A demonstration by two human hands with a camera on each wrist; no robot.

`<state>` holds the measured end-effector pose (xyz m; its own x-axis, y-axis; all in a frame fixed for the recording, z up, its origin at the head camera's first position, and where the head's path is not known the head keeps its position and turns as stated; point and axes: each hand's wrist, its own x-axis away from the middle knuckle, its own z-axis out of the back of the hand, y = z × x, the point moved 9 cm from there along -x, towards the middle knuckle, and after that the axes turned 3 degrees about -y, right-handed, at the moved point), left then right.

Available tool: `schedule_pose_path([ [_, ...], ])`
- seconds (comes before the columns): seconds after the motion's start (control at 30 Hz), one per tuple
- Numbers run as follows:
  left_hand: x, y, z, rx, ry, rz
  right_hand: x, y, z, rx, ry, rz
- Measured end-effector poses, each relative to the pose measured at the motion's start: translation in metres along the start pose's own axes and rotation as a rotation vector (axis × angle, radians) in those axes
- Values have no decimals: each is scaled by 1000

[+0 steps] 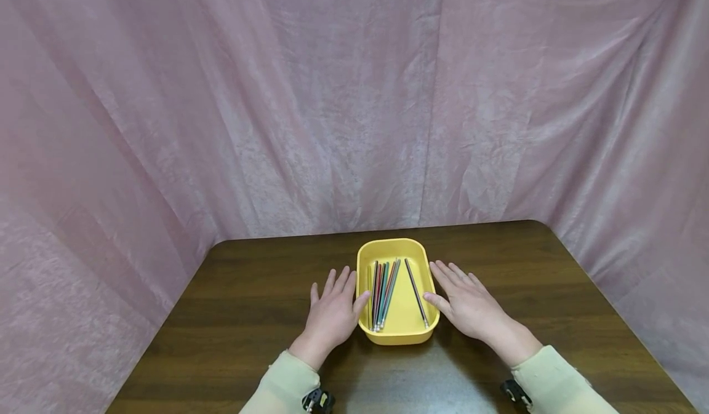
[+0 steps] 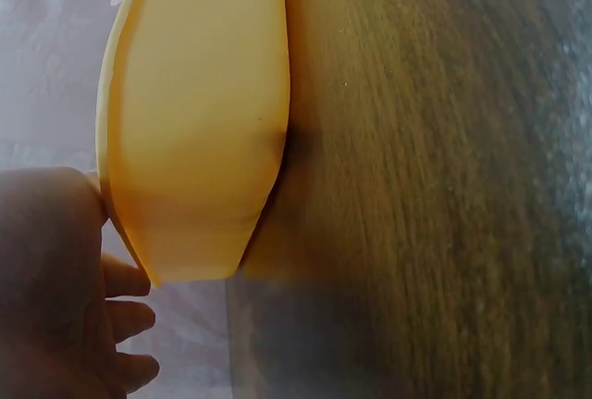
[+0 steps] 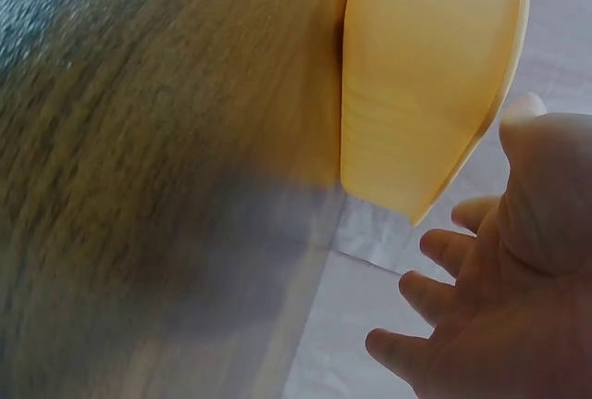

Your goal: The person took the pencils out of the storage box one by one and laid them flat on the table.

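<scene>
The left hand (image 1: 332, 312) and right hand (image 1: 469, 308), fingers straight, gripping nothing, flanked a yellow tray (image 1: 399, 339) whose walls kept pencils (image 1: 383, 297) together.

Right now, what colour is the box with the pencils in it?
The box is yellow. It shows best in the head view.

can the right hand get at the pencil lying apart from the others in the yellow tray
Most likely yes: the right hand is beside the open yellow tray, and nothing lies over the lone pencil.
</scene>
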<state>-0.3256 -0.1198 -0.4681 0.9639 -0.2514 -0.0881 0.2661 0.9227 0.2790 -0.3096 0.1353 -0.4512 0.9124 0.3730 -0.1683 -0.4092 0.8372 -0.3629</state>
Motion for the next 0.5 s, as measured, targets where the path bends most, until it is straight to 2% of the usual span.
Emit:
schedule_pose_path([
  [0.5, -4, 5, -5, 21, -3, 6, 0, 4, -2, -34, 5, 10],
])
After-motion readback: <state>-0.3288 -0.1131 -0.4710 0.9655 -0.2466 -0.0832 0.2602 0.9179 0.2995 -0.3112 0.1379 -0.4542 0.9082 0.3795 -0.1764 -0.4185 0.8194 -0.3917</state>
